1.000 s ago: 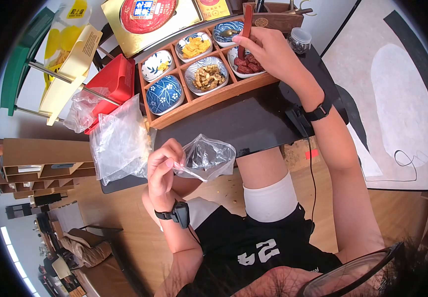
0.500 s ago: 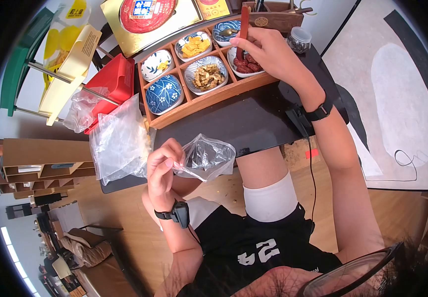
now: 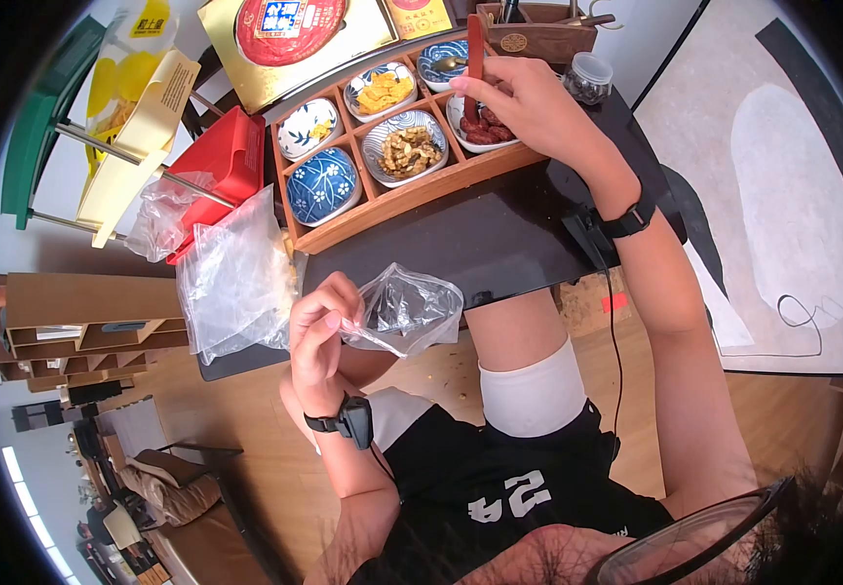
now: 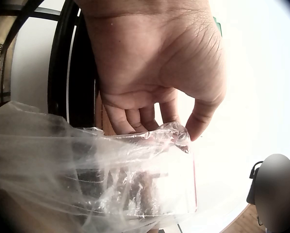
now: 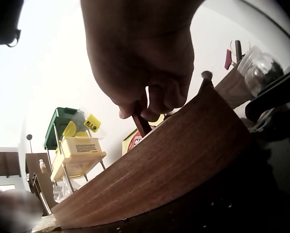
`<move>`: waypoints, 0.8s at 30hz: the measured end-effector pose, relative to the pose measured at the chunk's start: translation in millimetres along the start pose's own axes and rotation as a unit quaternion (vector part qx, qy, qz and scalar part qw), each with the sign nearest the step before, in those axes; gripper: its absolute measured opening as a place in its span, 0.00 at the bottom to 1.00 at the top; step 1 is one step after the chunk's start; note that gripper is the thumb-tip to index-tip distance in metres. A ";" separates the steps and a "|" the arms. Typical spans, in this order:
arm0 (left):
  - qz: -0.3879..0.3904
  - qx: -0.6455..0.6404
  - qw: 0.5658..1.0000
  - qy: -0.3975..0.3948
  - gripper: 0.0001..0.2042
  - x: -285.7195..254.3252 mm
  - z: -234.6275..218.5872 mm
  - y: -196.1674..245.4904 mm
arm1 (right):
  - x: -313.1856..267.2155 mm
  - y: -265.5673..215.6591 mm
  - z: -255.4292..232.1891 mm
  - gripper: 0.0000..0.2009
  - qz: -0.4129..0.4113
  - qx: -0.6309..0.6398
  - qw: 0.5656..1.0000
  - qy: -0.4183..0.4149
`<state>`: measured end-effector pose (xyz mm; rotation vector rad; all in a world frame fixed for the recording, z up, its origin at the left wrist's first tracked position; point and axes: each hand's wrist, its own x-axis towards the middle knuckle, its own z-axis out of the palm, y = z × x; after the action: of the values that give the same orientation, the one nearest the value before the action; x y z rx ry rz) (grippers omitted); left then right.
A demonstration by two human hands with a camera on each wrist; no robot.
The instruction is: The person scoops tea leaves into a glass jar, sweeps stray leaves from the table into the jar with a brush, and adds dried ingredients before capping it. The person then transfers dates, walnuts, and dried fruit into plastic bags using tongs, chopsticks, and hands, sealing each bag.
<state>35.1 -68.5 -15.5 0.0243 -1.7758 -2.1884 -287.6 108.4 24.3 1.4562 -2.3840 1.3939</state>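
My right hand (image 3: 534,102) pinches a narrow, flat reddish-brown wooden utensil (image 3: 475,54), held upright over a dish (image 3: 482,148) of dark red dried fruit (image 3: 490,129). Its lower end is down among the fruit. That dish sits in the near right compartment of a wooden divided tray (image 3: 363,213). In front of the table, my left hand (image 3: 318,327) pinches the edge of a clear plastic bag (image 3: 412,307), its fingers bent at the rim. From the left wrist view, the bag (image 4: 135,179) hangs crumpled below the fingertips.
Other dishes in the tray hold walnuts (image 3: 412,154), yellow pieces (image 3: 386,94) and a small metal spoon (image 3: 449,65). Several clear bags (image 3: 236,283) lie left of the tray, beside a red box (image 3: 236,161). A lidded jar (image 3: 591,76) stands at the right.
My right hand and the wooden utensil have shifted slightly left, the tool staying in the dried fruit. The left hand and the bag have stayed in place.
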 end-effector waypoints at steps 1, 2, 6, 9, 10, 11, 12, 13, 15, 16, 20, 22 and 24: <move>-0.001 -0.002 1.000 0.001 0.18 0.0 0.2 0.0 | -0.2 -0.9 -0.2 0.20 0.001 0.007 1.000 -0.002; -0.001 -0.002 1.000 0.001 0.18 -0.4 -1.4 -1.0 | -0.3 -1.2 -0.3 0.20 0.001 0.014 1.000 -0.004; 0.013 -0.024 0.999 -0.020 0.14 -1.5 -7.7 -3.7 | 0.1 1.8 1.9 0.20 -0.009 0.013 1.000 0.002; 0.014 -0.024 0.999 -0.021 0.14 -1.8 -8.2 -4.0 | 0.4 2.7 3.4 0.20 -0.001 0.027 1.000 0.001; 0.014 -0.023 0.999 -0.021 0.14 -1.9 -8.3 -4.1 | 0.5 3.4 3.7 0.20 -0.009 0.017 1.000 0.008; 0.015 -0.024 0.999 -0.020 0.14 -1.9 -8.3 -4.1 | 0.6 3.8 3.9 0.21 -0.017 0.007 1.000 0.015; 0.015 -0.025 0.999 -0.021 0.14 -1.9 -8.2 -4.2 | 0.4 2.6 3.0 0.21 -0.017 0.007 1.000 0.014; 0.015 -0.027 0.999 -0.022 0.14 -1.9 -8.1 -4.2 | 0.0 0.1 1.3 0.21 -0.012 0.002 1.000 0.012; 0.016 -0.027 0.999 -0.021 0.14 -1.8 -7.7 -3.9 | -0.2 -1.0 0.2 0.21 -0.007 -0.003 1.000 0.009; 0.016 -0.026 0.999 -0.021 0.14 -1.5 -7.0 -3.4 | 0.0 -0.6 0.1 0.22 -0.006 -0.003 1.000 0.008; 0.001 -0.001 1.000 0.005 0.17 -1.3 0.3 0.3 | 0.8 2.0 1.4 0.22 -0.005 -0.002 1.000 0.010; 0.002 -0.001 1.000 0.002 0.17 -0.8 0.8 0.7 | 0.8 1.1 1.0 0.22 -0.008 -0.003 1.000 0.010; 0.001 -0.001 1.000 0.001 0.17 -0.9 -0.3 0.1 | 0.8 1.4 2.0 0.22 -0.011 -0.005 1.000 0.010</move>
<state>36.0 -68.6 -15.5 0.0249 -1.7706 -2.1878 -288.3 106.7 22.5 1.4535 -2.3519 1.3839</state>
